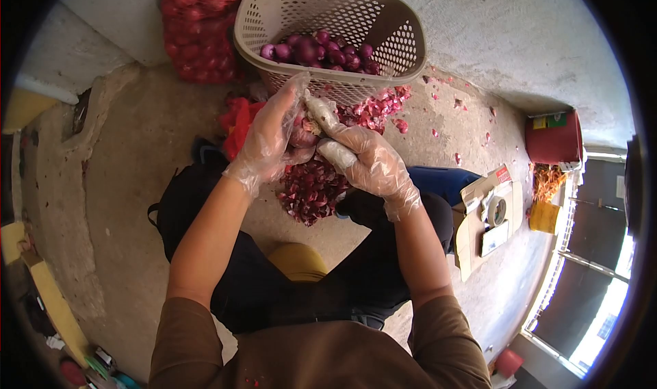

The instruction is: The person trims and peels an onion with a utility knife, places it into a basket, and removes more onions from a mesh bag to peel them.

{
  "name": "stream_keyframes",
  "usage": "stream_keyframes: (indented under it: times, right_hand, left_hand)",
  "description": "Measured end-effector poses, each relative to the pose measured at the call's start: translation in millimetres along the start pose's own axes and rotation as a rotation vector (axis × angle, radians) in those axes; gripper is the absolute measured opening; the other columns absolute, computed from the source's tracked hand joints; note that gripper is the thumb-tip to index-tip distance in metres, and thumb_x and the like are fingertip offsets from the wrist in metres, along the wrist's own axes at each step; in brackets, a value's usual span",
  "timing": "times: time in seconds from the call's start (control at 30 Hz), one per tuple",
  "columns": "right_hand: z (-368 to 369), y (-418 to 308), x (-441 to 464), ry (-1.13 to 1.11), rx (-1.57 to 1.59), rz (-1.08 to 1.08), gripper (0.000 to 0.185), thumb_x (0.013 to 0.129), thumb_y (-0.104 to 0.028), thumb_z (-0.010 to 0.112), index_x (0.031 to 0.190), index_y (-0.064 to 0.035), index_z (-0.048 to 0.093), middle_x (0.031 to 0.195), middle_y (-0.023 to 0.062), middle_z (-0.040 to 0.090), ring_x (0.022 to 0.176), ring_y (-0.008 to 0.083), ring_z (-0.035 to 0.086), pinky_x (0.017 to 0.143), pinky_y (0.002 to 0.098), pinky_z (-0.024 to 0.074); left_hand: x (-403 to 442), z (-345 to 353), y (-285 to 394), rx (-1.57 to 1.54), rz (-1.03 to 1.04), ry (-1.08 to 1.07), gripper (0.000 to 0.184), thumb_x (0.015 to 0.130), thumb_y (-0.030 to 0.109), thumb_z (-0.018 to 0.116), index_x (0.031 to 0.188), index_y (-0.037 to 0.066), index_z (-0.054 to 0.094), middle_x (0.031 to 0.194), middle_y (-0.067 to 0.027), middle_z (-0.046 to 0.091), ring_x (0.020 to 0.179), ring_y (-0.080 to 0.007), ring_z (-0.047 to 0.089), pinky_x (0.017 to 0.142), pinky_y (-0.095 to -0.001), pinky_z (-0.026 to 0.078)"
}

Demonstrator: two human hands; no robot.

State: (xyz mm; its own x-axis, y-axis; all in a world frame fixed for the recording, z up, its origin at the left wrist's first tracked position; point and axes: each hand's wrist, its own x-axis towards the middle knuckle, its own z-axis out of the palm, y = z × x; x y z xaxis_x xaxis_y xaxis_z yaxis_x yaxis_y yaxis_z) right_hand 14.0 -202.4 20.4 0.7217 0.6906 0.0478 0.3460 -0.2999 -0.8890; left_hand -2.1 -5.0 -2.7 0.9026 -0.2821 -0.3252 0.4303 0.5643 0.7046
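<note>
A red onion (303, 136) with a dry, pale root end is held up between my hands, above a heap of red onion skins (311, 192). My left hand (268, 137), in a clear plastic glove, is closed around the onion from the left. From the right, my gloved right hand (373, 158) pinches at the onion; whitish wrapping covers its thumb and forefinger. Whether a small blade sits in the right hand cannot be seen. Just beyond my hands stands a beige perforated basket (248, 30) with peeled purple onions (328, 52) inside.
Left of the basket rests a red mesh sack (202, 33) full of onions. Loose skins (383, 108) litter the floor by the basket. At right are an opened cardboard box (469, 235) with a tape roll (495, 211) and a dark red bucket (554, 139) near the wall.
</note>
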Motion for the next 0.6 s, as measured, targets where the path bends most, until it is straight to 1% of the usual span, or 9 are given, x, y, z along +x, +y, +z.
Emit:
stream_keyframes:
  times: [0.07, 0.17, 0.27, 0.3, 0.37, 0.4, 0.5, 0.57, 0.6]
  right_hand:
    - [-1.8, -0.2, -0.1, -0.006, -0.052, 0.006, 0.051, 0.095, -0.017, 0.061, 0.143, -0.0084, 0.047, 0.103, 0.0244, 0.065, 0.095, 0.0409, 0.063, 0.083, 0.0414, 0.0503]
    - [-4.1, -3.4, 1.3, -0.001, -0.091, 0.005, 0.05, 0.095, -0.016, 0.06, 0.142, -0.0088, 0.048, 0.098, 0.0238, 0.065, 0.088, 0.0404, 0.063, 0.078, 0.0415, 0.0506]
    - [-3.9, -0.5, 0.4, 0.006, -0.07, 0.012, 0.049, 0.095, -0.017, 0.06, 0.142, -0.0103, 0.049, 0.094, 0.023, 0.065, 0.081, 0.0401, 0.063, 0.073, 0.0419, 0.0502]
    - [-3.4, 0.7, 0.4, 0.005, -0.055, 0.015, 0.049, 0.095, -0.017, 0.059, 0.142, -0.0109, 0.049, 0.093, 0.0228, 0.065, 0.08, 0.04, 0.063, 0.071, 0.0421, 0.05]
    - [-4.2, -1.7, 0.6, -0.001, -0.091, 0.008, 0.048, 0.095, -0.017, 0.059, 0.142, -0.0109, 0.049, 0.097, 0.0223, 0.066, 0.079, 0.0402, 0.063, 0.072, 0.0414, 0.0511]
    - [-4.9, -3.7, 0.6, -0.004, -0.109, 0.005, 0.048, 0.096, -0.017, 0.059, 0.142, -0.0108, 0.049, 0.099, 0.0221, 0.066, 0.079, 0.0403, 0.063, 0.073, 0.041, 0.0516]
    - [-6.8, -11.8, 4.2, 0.035, -0.174, -0.021, 0.045, 0.096, -0.015, 0.058, 0.14, -0.0082, 0.051, 0.111, 0.0206, 0.067, 0.086, 0.0369, 0.067, 0.078, 0.0381, 0.0532]
    - [-11.1, -7.5, 2.0, 0.076, -0.037, 0.042, 0.043, 0.096, -0.015, 0.058, 0.138, -0.0068, 0.053, 0.121, 0.0182, 0.065, 0.095, 0.0315, 0.068, 0.084, 0.0357, 0.0524]
    - [-14.3, -4.3, 0.2, 0.079, 0.024, 0.073, 0.042, 0.096, -0.015, 0.058, 0.137, -0.0064, 0.054, 0.125, 0.0173, 0.064, 0.1, 0.0289, 0.068, 0.087, 0.0347, 0.0516]
  left_hand:
    - [-1.6, 10.9, 0.6, -0.031, 0.041, 0.065, 0.046, 0.099, 0.05, 0.044, 0.126, 0.015, 0.054, 0.098, -0.0034, 0.068, 0.06, -0.0083, 0.056, 0.039, -0.0215, 0.032]
    - [-2.0, 9.9, 4.7, -0.094, -0.016, 0.033, 0.041, 0.099, 0.048, 0.045, 0.122, 0.016, 0.055, 0.099, -0.0039, 0.068, 0.058, -0.0073, 0.054, 0.039, -0.021, 0.03]
    - [-3.8, 18.2, 6.8, -0.121, -0.011, 0.089, 0.038, 0.099, 0.047, 0.046, 0.119, 0.016, 0.055, 0.099, -0.0043, 0.068, 0.056, -0.0073, 0.052, 0.038, -0.0204, 0.029]
    - [-5.2, 20.5, 9.0, -0.122, -0.011, 0.089, 0.037, 0.099, 0.047, 0.046, 0.12, 0.017, 0.054, 0.098, -0.0044, 0.068, 0.055, -0.0073, 0.052, 0.038, -0.0203, 0.028]
    - [-7.6, 24.1, 12.1, -0.125, -0.012, 0.09, 0.037, 0.099, 0.045, 0.047, 0.122, 0.017, 0.054, 0.098, -0.0047, 0.068, 0.054, -0.0074, 0.051, 0.037, -0.0201, 0.027]
    - [-7.2, 22.0, 11.7, -0.119, -0.025, 0.098, 0.036, 0.099, 0.044, 0.048, 0.123, 0.017, 0.054, 0.098, -0.0045, 0.067, 0.054, -0.0074, 0.052, 0.037, -0.0203, 0.028]
    - [-8.5, 15.3, 15.2, -0.09, -0.092, 0.123, 0.035, 0.1, 0.039, 0.05, 0.125, 0.016, 0.053, 0.099, -0.0039, 0.066, 0.056, -0.0075, 0.055, 0.036, -0.0209, 0.033]
    - [-15.9, 19.0, 26.2, -0.055, -0.176, 0.14, 0.035, 0.099, 0.036, 0.052, 0.127, 0.015, 0.053, 0.101, -0.0032, 0.065, 0.058, -0.0078, 0.058, 0.036, -0.0211, 0.037]
    - [-16.8, 16.4, 26.6, -0.039, -0.121, 0.041, 0.038, 0.099, 0.036, 0.054, 0.129, 0.014, 0.051, 0.104, -0.0027, 0.063, 0.065, -0.0087, 0.061, 0.037, -0.021, 0.041]
